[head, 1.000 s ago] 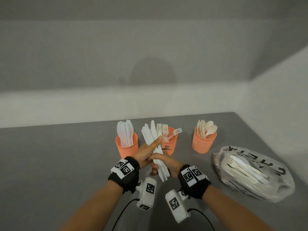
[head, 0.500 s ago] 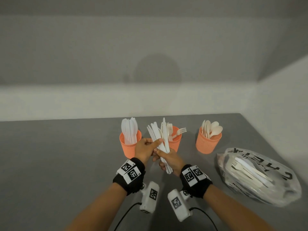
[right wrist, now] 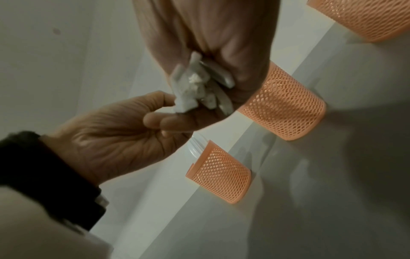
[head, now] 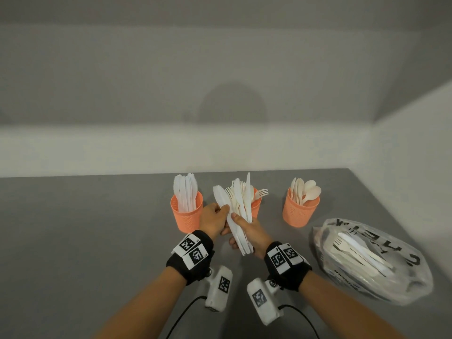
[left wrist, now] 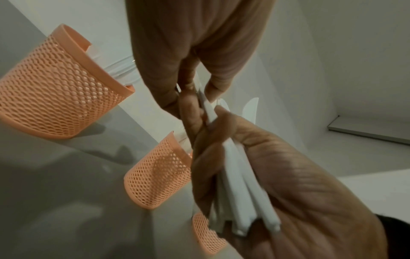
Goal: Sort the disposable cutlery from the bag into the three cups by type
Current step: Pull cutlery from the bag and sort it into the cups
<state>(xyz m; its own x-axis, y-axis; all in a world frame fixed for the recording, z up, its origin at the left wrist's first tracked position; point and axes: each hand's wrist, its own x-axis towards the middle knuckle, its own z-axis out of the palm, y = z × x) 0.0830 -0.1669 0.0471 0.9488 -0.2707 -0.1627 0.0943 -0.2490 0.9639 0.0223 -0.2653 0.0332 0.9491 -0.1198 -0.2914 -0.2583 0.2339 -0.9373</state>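
Three orange mesh cups are seen in a row on the grey worktop (head: 73, 241): a left cup (head: 187, 216) filled with white knives, a middle cup (head: 255, 207) with forks, largely hidden behind the hands, and a right cup (head: 299, 211) with spoons. A fanned bundle of cutlery (head: 238, 211) is gripped at the handles by the curled fingers of the right hand (head: 252, 232); one piece at its left edge is pinched by the left hand (head: 214, 220). To the right, a clear plastic bag (head: 371, 260) with more cutlery is lying; its black lettering cannot be read fully. The handle ends are shown only in the wrist views.
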